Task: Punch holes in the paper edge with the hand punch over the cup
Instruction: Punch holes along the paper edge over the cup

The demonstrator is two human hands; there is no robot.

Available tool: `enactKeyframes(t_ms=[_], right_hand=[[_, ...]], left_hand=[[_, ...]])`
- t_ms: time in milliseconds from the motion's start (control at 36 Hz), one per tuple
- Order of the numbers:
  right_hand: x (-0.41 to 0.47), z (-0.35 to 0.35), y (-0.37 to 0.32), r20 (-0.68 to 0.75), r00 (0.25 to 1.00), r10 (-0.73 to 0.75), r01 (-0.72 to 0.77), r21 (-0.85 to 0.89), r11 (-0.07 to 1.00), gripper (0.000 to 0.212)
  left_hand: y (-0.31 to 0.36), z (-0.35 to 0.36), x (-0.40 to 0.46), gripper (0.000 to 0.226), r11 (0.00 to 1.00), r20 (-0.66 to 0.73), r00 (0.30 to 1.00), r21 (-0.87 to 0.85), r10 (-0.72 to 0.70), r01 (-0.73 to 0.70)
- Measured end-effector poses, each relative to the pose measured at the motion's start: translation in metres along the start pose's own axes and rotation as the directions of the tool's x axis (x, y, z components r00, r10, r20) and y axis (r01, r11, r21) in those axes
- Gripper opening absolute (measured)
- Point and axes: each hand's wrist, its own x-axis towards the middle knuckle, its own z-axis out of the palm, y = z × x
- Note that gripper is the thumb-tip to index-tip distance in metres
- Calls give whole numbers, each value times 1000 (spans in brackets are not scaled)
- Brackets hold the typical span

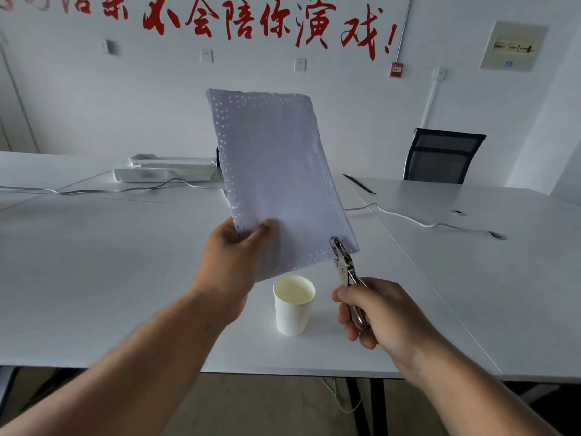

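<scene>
- Paper (276, 171) held up above cup (294, 305), left hand (234, 247) pinching its lower-left corner.
- Right hand (374, 313) wrapped round hand punch (342, 262), head biting bottom edge w/ right of cup.
- Imo shift over cup so chads drop in.

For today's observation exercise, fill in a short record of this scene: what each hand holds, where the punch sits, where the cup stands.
left hand: grips lower left corner of white hole-edged paper sheet
right hand: squeezes handles of silver metal hand punch
punch head: on paper's lower right edge
white paper cup: upright on white table, below the paper
</scene>
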Motion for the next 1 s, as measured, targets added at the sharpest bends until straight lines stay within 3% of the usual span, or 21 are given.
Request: enactKeyframes(t_ms=[167,417,1000], right_hand=[[1,0,-1,-35,999,2,-3,-18,1000,32],[3,4,4,-28,999,20,-21,-25,999,22],[10,35,21,41,996,80,-76,-88,993,23]], left_hand=[[1,2,-2,30,1000,-3,1000,-1,0,0],[-9,-7,0,13,1000,-23,1000,17,-2,2],[-43,-48,-5,17,995,-94,995,80,-43,51]])
